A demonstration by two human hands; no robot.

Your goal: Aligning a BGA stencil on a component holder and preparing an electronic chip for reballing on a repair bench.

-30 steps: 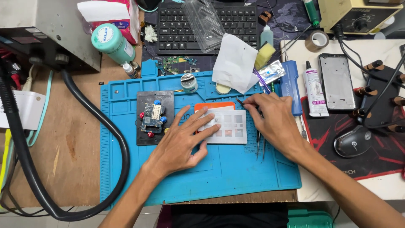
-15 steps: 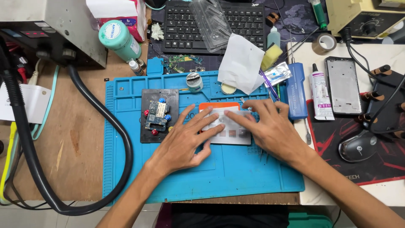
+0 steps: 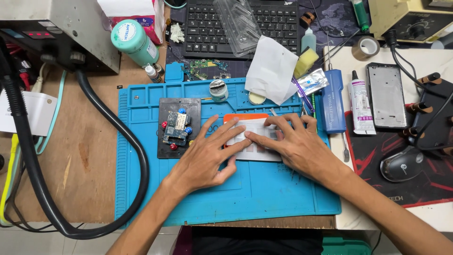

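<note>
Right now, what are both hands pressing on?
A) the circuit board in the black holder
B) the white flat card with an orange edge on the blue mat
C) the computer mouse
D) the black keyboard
B: the left hand and the right hand both lie with fingers spread on the white flat card on the blue mat; the circuit board sits untouched beside them.

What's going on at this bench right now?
A person sits at a cluttered repair bench with both hands flat on a small white compartment tray lying on a blue work mat. The left hand presses its near-left part, and the right hand covers its right part, fingertips nearly meeting. Just left of the tray, a small circuit board sits clamped in a dark holder, untouched.
</note>
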